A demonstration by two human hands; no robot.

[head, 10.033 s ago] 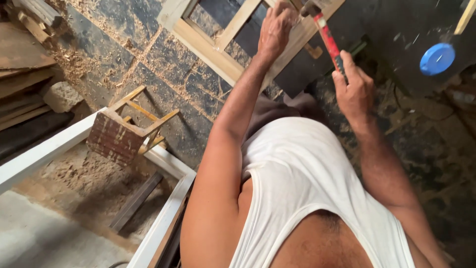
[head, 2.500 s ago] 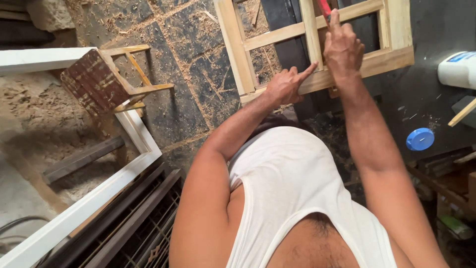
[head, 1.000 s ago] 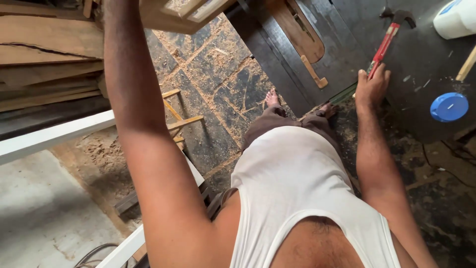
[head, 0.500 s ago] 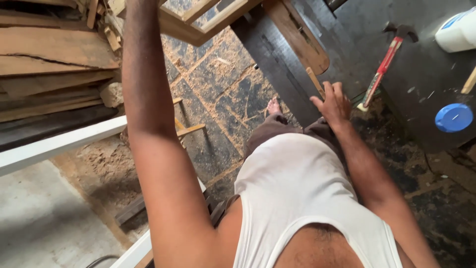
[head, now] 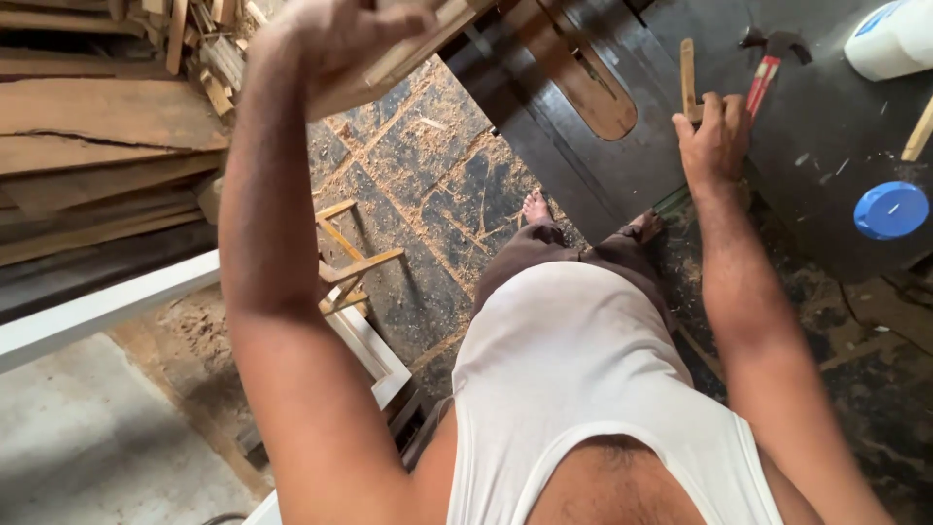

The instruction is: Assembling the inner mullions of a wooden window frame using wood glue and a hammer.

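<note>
My left hand [head: 335, 39] is raised at the top of the head view and grips a pale wooden frame [head: 428, 34], most of which runs out of the picture. My right hand [head: 714, 141] rests on the edge of the dark worktable [head: 826, 194], fingers closed around the end of a small wooden stick [head: 688, 73]. A hammer with a red handle [head: 763, 68] lies on the table just beyond that hand, untouched. My bare feet [head: 537, 207] stand on the dusty tiled floor below.
A white bottle [head: 894, 39] and a blue round lid [head: 892, 210] lie on the worktable's right side. Stacked planks [head: 97, 146] fill the left. A small wooden stool frame [head: 345, 267] and a white painted beam [head: 97, 311] stand on the sawdust-strewn floor.
My right hand let go of the hammer, left it on the table and moved to the small wooden stick. My left arm lifted the wooden frame up and to the left.
</note>
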